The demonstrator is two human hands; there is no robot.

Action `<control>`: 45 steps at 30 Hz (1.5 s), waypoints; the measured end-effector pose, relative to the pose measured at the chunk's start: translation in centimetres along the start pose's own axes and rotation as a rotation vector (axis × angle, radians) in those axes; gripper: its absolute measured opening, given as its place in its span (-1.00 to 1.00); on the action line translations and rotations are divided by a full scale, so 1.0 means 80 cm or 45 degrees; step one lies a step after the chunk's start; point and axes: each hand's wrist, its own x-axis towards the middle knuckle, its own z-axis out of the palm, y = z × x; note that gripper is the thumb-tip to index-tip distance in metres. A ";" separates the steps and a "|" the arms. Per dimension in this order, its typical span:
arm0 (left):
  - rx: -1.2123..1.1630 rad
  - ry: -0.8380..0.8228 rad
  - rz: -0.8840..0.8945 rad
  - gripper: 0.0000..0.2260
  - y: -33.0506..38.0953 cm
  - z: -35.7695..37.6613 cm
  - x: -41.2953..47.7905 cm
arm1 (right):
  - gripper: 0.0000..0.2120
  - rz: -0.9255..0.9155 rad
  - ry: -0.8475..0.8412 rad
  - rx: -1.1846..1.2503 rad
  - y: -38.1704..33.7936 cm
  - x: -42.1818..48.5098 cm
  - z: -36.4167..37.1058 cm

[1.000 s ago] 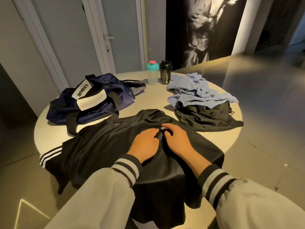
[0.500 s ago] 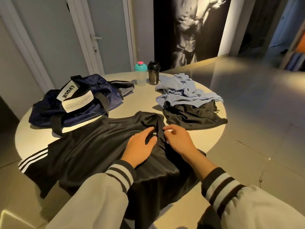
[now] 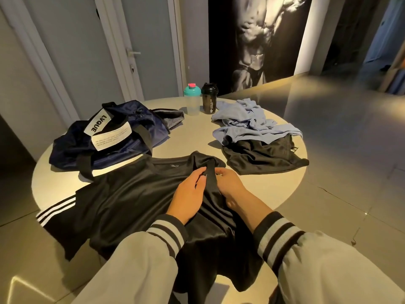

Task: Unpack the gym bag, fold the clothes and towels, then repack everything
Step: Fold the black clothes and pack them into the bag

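at 6 o'clock on the round table [image 3: 192, 132] a black striped jersey [image 3: 122, 200] lies spread, its hem hanging over the near edge. the left hand [image 3: 188, 194] and right hand [image 3: 230, 187] each pinch one raised fold near its collar. black shorts [image 3: 263, 156] lie at 2 o'clock, their far edge under a crumpled light blue towel [image 3: 247, 121]. the navy gym bag [image 3: 114, 139] slumps at 10 o'clock, touching the jersey. at 12 o'clock stand a teal-lidded shaker bottle [image 3: 192, 99] and a black shaker bottle [image 3: 209, 98].

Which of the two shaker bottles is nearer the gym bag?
The translucent shaker with the teal lid, standing left of the all-black shaker; the black one is on the side of the light blue clothes.
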 end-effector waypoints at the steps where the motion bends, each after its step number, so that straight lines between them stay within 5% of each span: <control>1: -0.001 0.000 -0.008 -0.63 0.000 0.000 0.001 | -0.83 -0.085 -0.015 -0.120 -0.002 -0.002 0.002; 7: -0.025 0.018 -0.009 -0.63 -0.005 0.001 0.003 | -0.79 -0.239 -0.137 -0.157 -0.010 -0.007 0.006; 13: -0.040 -0.059 0.038 -0.55 -0.005 0.003 0.001 | -0.78 -0.198 0.128 -0.078 0.005 0.005 -0.008; 18: 0.385 -0.126 0.161 -0.51 -0.010 0.008 0.003 | -0.53 -0.515 0.601 -0.577 0.007 0.015 -0.042; 22: 0.584 -0.155 0.234 -0.52 -0.013 0.013 0.009 | -0.44 -0.554 0.506 -0.811 0.018 0.013 -0.041; 25: 0.707 -0.185 0.241 -0.51 -0.013 0.014 0.011 | -0.44 -0.289 0.457 -1.112 0.029 0.013 -0.048; 27: 0.812 -0.211 0.264 -0.50 -0.012 0.013 0.012 | -0.51 -0.119 0.401 -1.252 0.030 0.010 -0.056; 29: 0.933 -0.232 0.280 -0.51 -0.006 0.010 0.019 | -0.64 -0.193 0.412 -1.315 0.033 0.007 -0.062; 33: 0.899 -0.123 0.204 -0.50 0.012 0.014 0.044 | -0.73 -0.431 0.564 -1.052 0.035 0.000 -0.071; 37: 0.979 -0.294 0.012 -0.42 0.007 0.044 0.046 | -0.57 -0.324 0.616 -1.098 0.031 0.006 -0.079; 41: 1.028 -0.321 0.098 -0.37 0.001 0.045 0.044 | -0.59 -0.247 0.506 -1.320 0.029 0.010 -0.083; 45: 0.892 -0.286 0.178 -0.40 0.000 0.041 0.038 | -0.55 -0.329 0.805 -1.027 0.010 0.013 -0.090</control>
